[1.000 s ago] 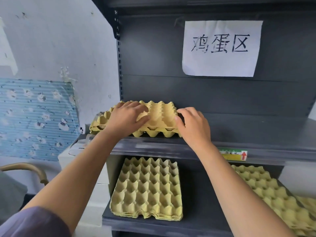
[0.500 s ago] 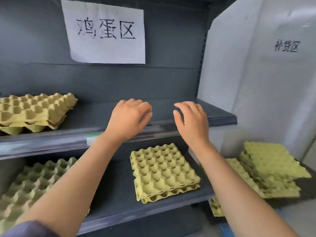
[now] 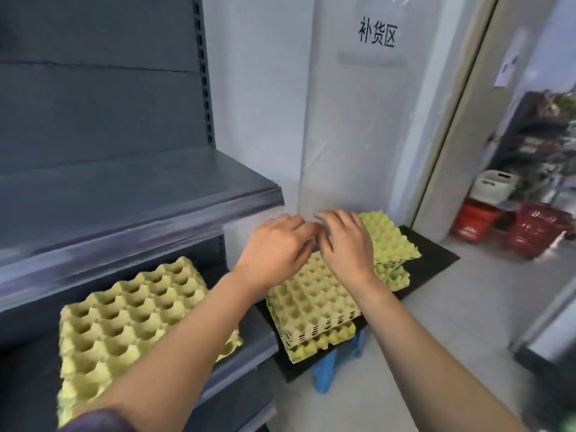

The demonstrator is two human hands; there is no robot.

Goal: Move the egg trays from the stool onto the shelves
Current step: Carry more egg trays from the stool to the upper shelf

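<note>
Two stacks of yellow egg trays sit on a black board [image 3: 433,260] laid over a blue stool [image 3: 325,374]: a near stack [image 3: 311,307] and a far stack [image 3: 389,241]. My left hand [image 3: 274,247] and my right hand [image 3: 346,244] hover side by side above them, fingers relaxed and holding nothing. Whether the fingers touch a tray cannot be told. Another egg tray [image 3: 124,319] lies on the lower grey shelf [image 3: 255,344] to the left. The upper shelf [image 3: 140,194] shows bare here.
A white wall panel with a paper sign [image 3: 377,35] stands behind the stool. Through the doorway at right are red baskets [image 3: 530,232] and a white basket [image 3: 494,183] on the floor. A dark object [image 3: 558,369] sits at the lower right edge.
My view has swung right from the shelves to the stool. Both hands let go of the tray set on the upper shelf and travelled right and down over the stool's stacks.
</note>
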